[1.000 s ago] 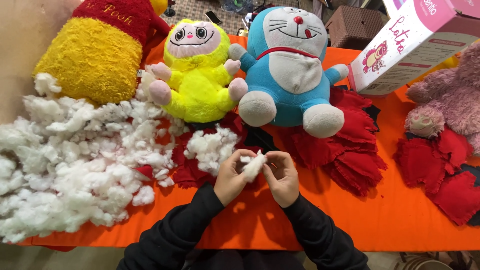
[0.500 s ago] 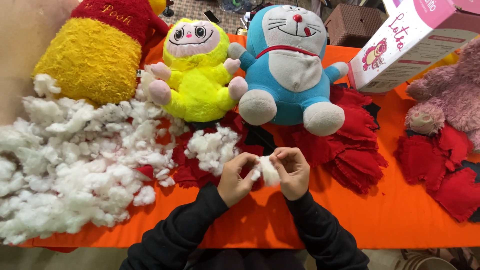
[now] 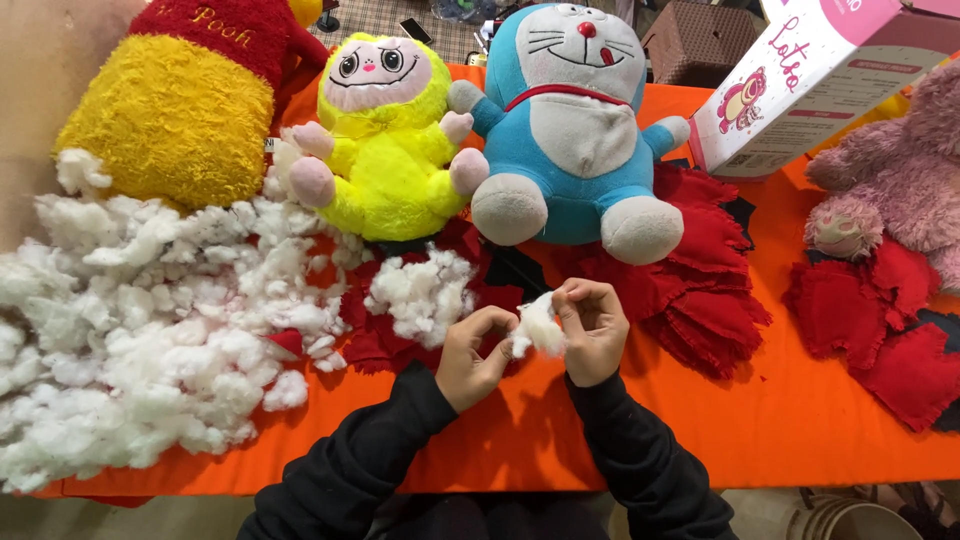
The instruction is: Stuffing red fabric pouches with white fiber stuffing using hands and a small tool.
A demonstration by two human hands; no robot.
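At frame centre, 2 hands, left hand (image 3: 472, 352) and right hand (image 3: 595, 328), pinch 1 stuffing tuft (image 3: 538, 326); large stuffing pile (image 3: 140, 330) remains lower left on the worktop (image 3: 800, 440).

I was at a soft-toy workbench, in what looked like a small toy-making workshop. An orange table (image 3: 800, 440) carried a big heap of white stuffing (image 3: 150, 330) and stacks of cut red fabric pieces (image 3: 700, 290). Finished plush toys sat along the back: a yellow bear (image 3: 170, 110), a yellow-green doll (image 3: 390, 150), a blue cat (image 3: 570, 130) and a pink bear (image 3: 900, 170), beside a pink-and-white toy box (image 3: 800, 90).
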